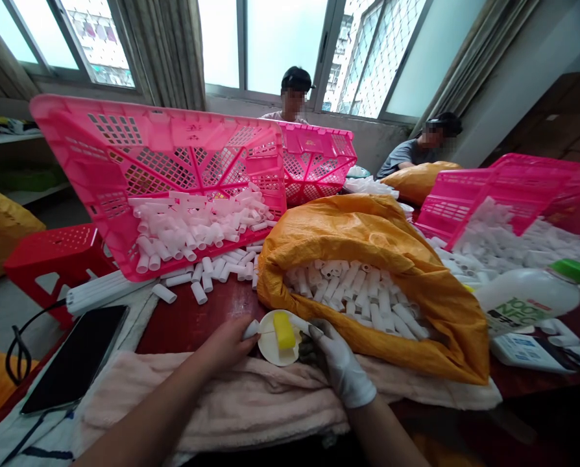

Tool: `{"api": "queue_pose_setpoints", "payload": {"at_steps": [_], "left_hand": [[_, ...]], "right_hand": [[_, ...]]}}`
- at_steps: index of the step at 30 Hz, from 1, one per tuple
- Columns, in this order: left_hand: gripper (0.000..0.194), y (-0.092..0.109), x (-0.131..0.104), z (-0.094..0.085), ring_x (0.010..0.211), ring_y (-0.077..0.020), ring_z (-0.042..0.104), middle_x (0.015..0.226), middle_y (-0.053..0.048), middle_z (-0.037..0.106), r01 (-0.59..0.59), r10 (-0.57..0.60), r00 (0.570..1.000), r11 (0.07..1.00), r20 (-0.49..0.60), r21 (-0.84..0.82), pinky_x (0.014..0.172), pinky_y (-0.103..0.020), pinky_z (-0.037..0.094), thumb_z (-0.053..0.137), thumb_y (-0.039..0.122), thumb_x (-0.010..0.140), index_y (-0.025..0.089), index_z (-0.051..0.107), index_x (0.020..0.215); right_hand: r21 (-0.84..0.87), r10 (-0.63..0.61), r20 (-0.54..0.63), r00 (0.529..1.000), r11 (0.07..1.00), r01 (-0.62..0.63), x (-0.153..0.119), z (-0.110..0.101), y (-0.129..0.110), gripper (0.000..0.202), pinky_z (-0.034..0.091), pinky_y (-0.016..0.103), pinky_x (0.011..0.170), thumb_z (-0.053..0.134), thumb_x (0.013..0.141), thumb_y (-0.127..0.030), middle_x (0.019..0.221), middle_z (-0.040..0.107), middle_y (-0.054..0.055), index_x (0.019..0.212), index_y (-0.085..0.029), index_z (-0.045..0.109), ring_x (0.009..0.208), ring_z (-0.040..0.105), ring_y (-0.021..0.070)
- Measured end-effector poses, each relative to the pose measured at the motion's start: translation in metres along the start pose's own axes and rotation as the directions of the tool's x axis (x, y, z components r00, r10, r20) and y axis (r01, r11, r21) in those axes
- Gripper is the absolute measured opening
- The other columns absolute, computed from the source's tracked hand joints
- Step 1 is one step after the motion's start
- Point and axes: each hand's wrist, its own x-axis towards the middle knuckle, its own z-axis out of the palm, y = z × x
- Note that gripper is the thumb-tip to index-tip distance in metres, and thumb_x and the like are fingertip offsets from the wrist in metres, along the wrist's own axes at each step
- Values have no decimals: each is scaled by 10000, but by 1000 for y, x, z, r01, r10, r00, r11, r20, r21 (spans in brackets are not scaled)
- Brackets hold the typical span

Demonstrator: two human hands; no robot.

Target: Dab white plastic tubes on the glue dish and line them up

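Observation:
My left hand [231,340] is bare and closed round a short white tube [251,329] at the left edge of a small round cream dish [265,340]. A yellow block [283,331] lies on the dish. On the dish's right side my right hand [336,360], in a white glove with dark-stained fingertips, pinches another white tube [300,324]. Just beyond, an orange sack [329,224] lies open, full of white tubes [362,292]. Both hands are above a pale pink towel [212,415] along the table's near edge.
A tilted pink basket [168,126] spills white tubes at the left; more pink baskets [489,188] stand at the right. A phone [76,360] lies at the left. A white bottle with a green cap [528,298] is at the right. Two people sit across the table.

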Motion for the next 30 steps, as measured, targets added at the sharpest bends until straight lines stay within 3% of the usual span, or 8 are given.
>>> {"api": "queue_pose_setpoints", "payload": {"at_steps": [6, 9, 11, 13, 16, 20, 23, 30], "left_hand": [[180, -1, -3, -3, 662, -145, 477, 730, -4, 531, -37, 41, 998, 993, -42, 110, 588, -242, 325, 449, 360, 793, 194, 443, 723], [181, 2, -7, -6, 661, -149, 480, 721, -3, 528, -52, 65, 994, 988, -85, 145, 584, -242, 320, 434, 365, 807, 197, 441, 739], [179, 4, -10, -9, 666, -149, 484, 715, -2, 525, -67, 85, 989, 987, -118, 149, 583, -239, 321, 421, 360, 817, 198, 442, 743], [161, 6, -12, -10, 668, -149, 489, 705, 1, 524, -83, 107, 983, 984, -149, 155, 584, -236, 325, 413, 339, 822, 199, 447, 751], [116, 7, -12, -10, 680, -150, 505, 718, -1, 539, -97, 130, 975, 978, -180, 183, 593, -237, 332, 408, 296, 820, 198, 454, 778], [128, 6, -8, -6, 668, -153, 514, 723, -7, 551, -94, 138, 976, 965, -170, 244, 590, -244, 334, 408, 305, 827, 195, 446, 774], [155, 4, -5, -4, 691, -163, 527, 734, -16, 561, -90, 135, 979, 958, -151, 272, 594, -252, 334, 410, 334, 831, 196, 445, 772], [131, 1, 1, -6, 703, -159, 532, 753, -9, 569, -44, 58, 996, 981, -66, 189, 589, -247, 329, 440, 331, 800, 204, 453, 770]], "right_hand": [[-26, -70, 124, 990, 997, 74, -7, -7, -2, 355, 327, 187, 389, 615, 715, -439, 598, 519, -43, 900, -180, 460, 409, 434, 63], [-269, -37, 223, 974, 958, 97, -17, -6, -13, 337, 293, 186, 366, 560, 753, -442, 587, 510, -47, 940, -175, 477, 388, 397, 60], [-493, -69, 255, 964, 849, 191, -24, -3, -23, 280, 381, 221, 437, 563, 761, -382, 655, 551, -19, 934, -167, 518, 490, 485, 95], [-633, -141, 282, 949, 716, 294, -26, 2, -32, 207, 466, 280, 622, 563, 765, -306, 790, 601, 17, 921, -171, 551, 705, 567, 152], [-695, -219, 323, 921, 606, 387, -20, 9, -35, 186, 451, 332, 837, 528, 782, -227, 946, 622, 36, 962, -190, 556, 911, 572, 190], [-731, -299, 410, 862, 458, 506, 0, 6, -31, 310, 398, 386, 960, 475, 800, -161, 1096, 591, 55, 1099, -215, 539, 1028, 541, 198], [-770, -368, 427, 826, 331, 545, 8, -6, -32, 344, 339, 456, 1009, 512, 796, -201, 1153, 570, 63, 1138, -224, 541, 1098, 498, 229], [-711, -431, 346, 833, 459, 533, 11, -19, -34, 386, 330, 453, 1022, 431, 862, -340, 1273, 489, 69, 1227, -220, 467, 1188, 429, 234]]}}
